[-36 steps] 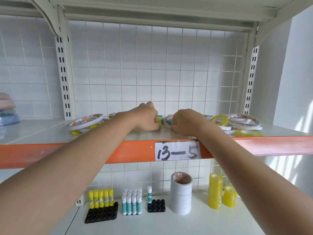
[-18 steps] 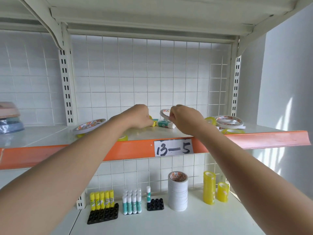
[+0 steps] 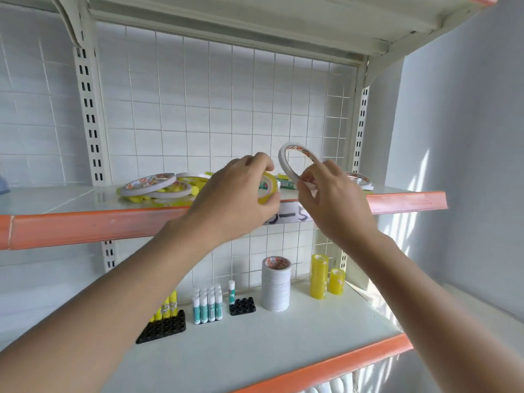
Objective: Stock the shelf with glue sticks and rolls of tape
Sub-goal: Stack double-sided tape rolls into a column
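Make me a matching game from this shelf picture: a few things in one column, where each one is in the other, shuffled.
Things:
1. thin white ring-shaped tape roll
2. small yellow clear tape roll
3. tall stack of white tape rolls
4. black plastic peg tray with yellow glue sticks

Places:
A. lower shelf, left of the white-capped glue sticks
B. pinched in the right hand
C. lower shelf, left of the yellow stacks
D. held in the left hand

Pairs: 1-B, 2-D, 3-C, 4-A
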`<state>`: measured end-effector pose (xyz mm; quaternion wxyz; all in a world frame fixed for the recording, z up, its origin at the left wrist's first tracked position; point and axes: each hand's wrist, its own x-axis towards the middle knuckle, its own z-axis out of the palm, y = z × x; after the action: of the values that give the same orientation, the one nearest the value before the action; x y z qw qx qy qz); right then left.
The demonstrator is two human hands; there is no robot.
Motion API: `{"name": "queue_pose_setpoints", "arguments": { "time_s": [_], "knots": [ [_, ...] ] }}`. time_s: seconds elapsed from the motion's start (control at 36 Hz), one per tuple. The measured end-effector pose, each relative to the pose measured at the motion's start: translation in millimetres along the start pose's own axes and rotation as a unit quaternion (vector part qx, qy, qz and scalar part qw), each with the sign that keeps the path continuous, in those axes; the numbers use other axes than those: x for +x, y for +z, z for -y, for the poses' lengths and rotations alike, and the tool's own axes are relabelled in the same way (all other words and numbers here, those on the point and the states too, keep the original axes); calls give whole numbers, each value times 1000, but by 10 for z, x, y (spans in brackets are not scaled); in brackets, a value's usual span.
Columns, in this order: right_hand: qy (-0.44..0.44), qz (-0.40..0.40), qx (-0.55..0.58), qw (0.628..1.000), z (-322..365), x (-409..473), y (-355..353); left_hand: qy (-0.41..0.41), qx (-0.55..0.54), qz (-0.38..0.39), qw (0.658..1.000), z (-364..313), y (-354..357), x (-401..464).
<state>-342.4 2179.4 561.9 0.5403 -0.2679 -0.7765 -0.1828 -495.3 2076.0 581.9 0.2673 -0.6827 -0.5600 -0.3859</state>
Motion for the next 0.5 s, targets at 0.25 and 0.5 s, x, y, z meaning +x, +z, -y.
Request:
{"name": "queue_pose_setpoints", "arguments": {
  "time_s": [0.25, 0.5],
  "knots": [
    [24, -8, -10, 1000, 170, -1008, -178, 10, -89, 13, 996, -97, 223, -773],
    [56, 61, -20, 996, -76, -1765, 130, -31, -125, 94, 987, -15, 986, -1172]
  ]
}}
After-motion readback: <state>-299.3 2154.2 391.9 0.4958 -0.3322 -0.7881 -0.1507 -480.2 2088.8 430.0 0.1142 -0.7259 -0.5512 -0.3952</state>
